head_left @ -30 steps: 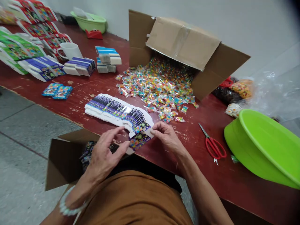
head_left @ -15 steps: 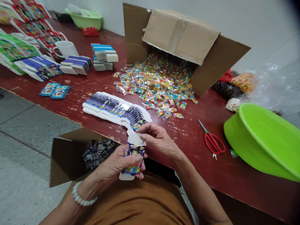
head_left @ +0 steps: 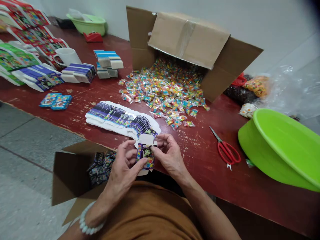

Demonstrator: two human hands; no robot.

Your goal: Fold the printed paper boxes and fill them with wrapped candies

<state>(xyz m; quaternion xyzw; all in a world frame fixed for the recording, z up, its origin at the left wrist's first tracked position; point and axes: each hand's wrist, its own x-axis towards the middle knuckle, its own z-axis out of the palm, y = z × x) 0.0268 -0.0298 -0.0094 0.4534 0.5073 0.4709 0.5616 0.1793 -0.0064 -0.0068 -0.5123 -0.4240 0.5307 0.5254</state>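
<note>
Both hands hold one small purple printed carton [head_left: 145, 157] just above the near table edge. My left hand [head_left: 125, 168] grips its left side with the thumb on the front. My right hand [head_left: 168, 155] pinches its right side and top flap. Just behind lies a fanned row of flat purple cartons [head_left: 120, 119] on the dark red table [head_left: 205, 153]. Beyond that, a heap of small colourful wrapped candies [head_left: 165, 90] spills from a big cardboard box [head_left: 190, 43] lying on its side.
An open cardboard box [head_left: 72, 173] with dark printed cartons stands below the table edge at my left. Red scissors [head_left: 226, 151] and a green basin [head_left: 282, 150] lie to the right. Stacks of flat coloured cartons [head_left: 37, 71], a white mug [head_left: 66, 56] and another green basin [head_left: 86, 22] sit far left.
My hands took one carton off the end of the fanned row, drew it toward me and raised it; now both hands pinch it upright between them.
</note>
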